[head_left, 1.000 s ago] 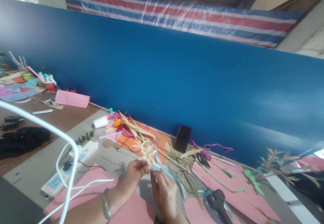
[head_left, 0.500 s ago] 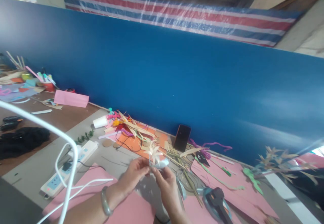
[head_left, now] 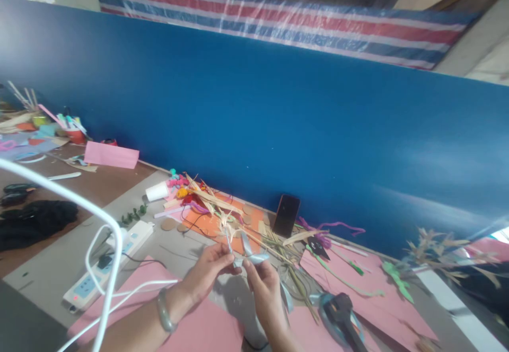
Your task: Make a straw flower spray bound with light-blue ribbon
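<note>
My left hand (head_left: pixel 209 270) pinches the thin stem of a small straw flower (head_left: pixel 227 223) and holds it upright over the table. My right hand (head_left: pixel 264 288) pinches a pale blue ribbon (head_left: pixel 251 251) that loops against the stem just under the flower head. The ribbon's tail hangs down past my right wrist. A green bangle (head_left: pixel 164 309) sits on my left wrist. Both hands hover above pink paper sheets (head_left: pixel 207 331) on the grey table.
A black glue gun (head_left: pixel 342 315) lies right of my hands. A heap of straw strips, pipe cleaners and orange paper (head_left: pixel 210 209) lies ahead, with a dark phone (head_left: pixel 287 215) against the blue board (head_left: pixel 254 124). A power strip (head_left: pixel 107 264) and white cables (head_left: pixel 107 246) lie left.
The flower has been turned and lowered a little in my left hand. My right hand has drawn the blue ribbon round into a loop beside the stem.
</note>
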Demonstrator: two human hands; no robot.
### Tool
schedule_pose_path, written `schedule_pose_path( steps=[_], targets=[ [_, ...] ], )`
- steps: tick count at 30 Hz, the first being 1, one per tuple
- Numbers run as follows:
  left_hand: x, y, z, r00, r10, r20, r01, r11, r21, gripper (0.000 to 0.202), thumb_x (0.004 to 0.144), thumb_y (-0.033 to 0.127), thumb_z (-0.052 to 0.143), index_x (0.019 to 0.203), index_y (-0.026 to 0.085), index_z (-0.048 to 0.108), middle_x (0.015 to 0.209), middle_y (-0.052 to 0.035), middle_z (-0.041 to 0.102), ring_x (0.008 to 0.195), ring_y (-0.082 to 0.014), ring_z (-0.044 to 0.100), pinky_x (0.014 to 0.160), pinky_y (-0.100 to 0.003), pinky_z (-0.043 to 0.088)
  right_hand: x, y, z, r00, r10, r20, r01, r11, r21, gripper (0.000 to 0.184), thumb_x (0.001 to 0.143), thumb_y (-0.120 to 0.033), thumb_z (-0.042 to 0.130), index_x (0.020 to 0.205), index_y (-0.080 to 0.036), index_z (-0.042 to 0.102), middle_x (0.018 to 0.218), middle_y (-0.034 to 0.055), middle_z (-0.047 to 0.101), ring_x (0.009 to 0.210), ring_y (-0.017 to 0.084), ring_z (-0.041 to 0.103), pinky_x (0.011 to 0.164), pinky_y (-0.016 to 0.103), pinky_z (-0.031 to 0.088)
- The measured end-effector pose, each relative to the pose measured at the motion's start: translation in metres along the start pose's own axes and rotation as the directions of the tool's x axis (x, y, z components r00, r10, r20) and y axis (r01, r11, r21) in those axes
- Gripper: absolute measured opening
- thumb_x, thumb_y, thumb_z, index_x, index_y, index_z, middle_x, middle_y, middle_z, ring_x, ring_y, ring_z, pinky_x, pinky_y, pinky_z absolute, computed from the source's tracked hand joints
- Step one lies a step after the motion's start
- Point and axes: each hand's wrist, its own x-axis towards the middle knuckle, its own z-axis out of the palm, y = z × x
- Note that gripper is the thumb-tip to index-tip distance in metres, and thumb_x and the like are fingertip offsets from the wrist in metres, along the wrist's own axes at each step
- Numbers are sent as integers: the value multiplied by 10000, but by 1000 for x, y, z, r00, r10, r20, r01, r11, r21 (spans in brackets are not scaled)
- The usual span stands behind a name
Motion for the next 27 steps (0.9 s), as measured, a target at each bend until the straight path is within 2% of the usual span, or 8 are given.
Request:
schedule_pose_path(
  steps=[7,13,17,27],
  targets=[
    [-1,2,0,999,-3,43,4,1000,-28,213,765,318,757,752,150,626,700,0,570,642,-125,581,680,-253,476,0,4,0,1000,17,10,-18,999,47,322,808,-473,685,710,-182,585,543,-66,425,493,91,332,468,212,284],
    [-4,6,1,995,-53,89,58,997,-59,197,763,289,752,721,144,626,650,-2,567,629,-112,539,641,-221,428,-1,3,0,1000,-15,6,15,1000,4,282,804,-449,693,771,-171,658,553,-42,489,493,104,375,460,219,304],
    [-2,1,-1,999,-22,36,24,998,-58,247,605,172,848,717,151,629,661,14,572,626,-106,535,625,-216,426,-2,6,-1,1000,-23,-5,22,999,-42,301,792,-455,699,719,-168,648,541,-40,479,498,109,378,466,225,316],
    [0,7,2,988,28,-154,-18,998,64,227,546,172,825,539,156,598,507,15,584,522,-118,554,580,-240,444,1,12,-3,999,-35,6,35,996,-83,323,796,-469,688,702,-167,618,547,-51,451,512,107,375,493,230,329]
  ],
)
